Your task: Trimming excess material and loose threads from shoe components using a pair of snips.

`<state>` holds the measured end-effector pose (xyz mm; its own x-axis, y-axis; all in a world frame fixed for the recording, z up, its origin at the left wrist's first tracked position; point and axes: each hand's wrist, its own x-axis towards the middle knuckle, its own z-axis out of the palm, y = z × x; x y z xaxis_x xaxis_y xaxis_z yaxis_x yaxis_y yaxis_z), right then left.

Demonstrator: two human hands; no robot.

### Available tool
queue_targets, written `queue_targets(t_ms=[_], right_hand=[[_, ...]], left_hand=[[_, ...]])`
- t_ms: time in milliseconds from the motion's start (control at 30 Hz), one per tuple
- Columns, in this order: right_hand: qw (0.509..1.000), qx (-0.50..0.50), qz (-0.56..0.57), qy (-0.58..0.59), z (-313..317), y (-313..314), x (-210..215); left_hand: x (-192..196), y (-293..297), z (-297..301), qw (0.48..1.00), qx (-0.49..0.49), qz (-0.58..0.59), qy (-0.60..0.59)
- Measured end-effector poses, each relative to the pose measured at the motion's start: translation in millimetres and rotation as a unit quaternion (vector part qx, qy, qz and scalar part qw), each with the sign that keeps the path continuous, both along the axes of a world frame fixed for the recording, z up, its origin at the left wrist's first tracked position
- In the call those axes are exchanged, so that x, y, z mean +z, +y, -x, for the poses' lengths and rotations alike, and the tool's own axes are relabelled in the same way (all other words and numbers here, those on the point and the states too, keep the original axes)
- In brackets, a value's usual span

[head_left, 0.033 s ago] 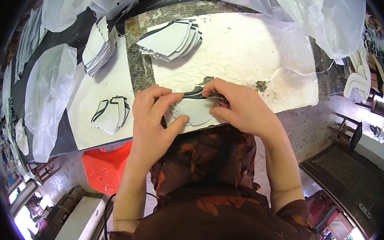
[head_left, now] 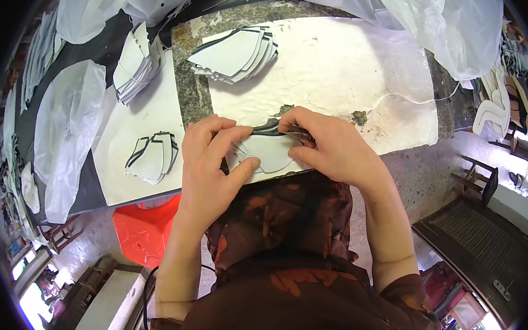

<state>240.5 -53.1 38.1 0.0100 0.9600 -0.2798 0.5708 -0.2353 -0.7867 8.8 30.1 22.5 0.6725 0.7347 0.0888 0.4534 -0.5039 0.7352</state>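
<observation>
Both my hands hold one white curved shoe-upper piece [head_left: 271, 153] with a black edge strip at the near edge of the white-coated stone slab [head_left: 342, 67]. My left hand [head_left: 210, 162] pinches its left side, thumb lying on top. My right hand [head_left: 331, 148] grips its upper right edge where the black strip [head_left: 266, 127] runs. A fanned stack of similar white pieces [head_left: 234, 54] lies at the slab's far left. A smaller pile of finished pieces with black trim [head_left: 153, 155] rests on a white board [head_left: 140, 109] to my left.
Another stack of white pieces [head_left: 134, 66] sits at the board's far end. Clear plastic bags [head_left: 67, 123] lie left and along the top [head_left: 442, 24]. A red plastic stool [head_left: 145, 230] stands below the board. A white cord [head_left: 413, 101] crosses the slab's right side.
</observation>
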Motion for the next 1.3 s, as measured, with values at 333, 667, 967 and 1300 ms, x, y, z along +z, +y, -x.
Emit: queue_targets(t_ms=[333, 667, 967, 1300], right_hand=[[1.000, 0.001, -0.015, 0.006, 1, -2, -2], [0.999, 0.032, -0.017, -0.008, -4, 4, -6], [0.999, 0.043, -0.002, -0.004, -3, 7, -3], [0.999, 0.034, -0.023, -0.001, -5, 7, -6]], left_hand=[[8, 10, -5, 0.998, 0.012, 0.057, 0.014], [14, 13, -16, 0.991, -0.081, -0.057, 0.095], [25, 18, -28, 0.987, -0.102, -0.026, 0.121], [29, 12, -29, 0.984, -0.089, -0.011, 0.156]])
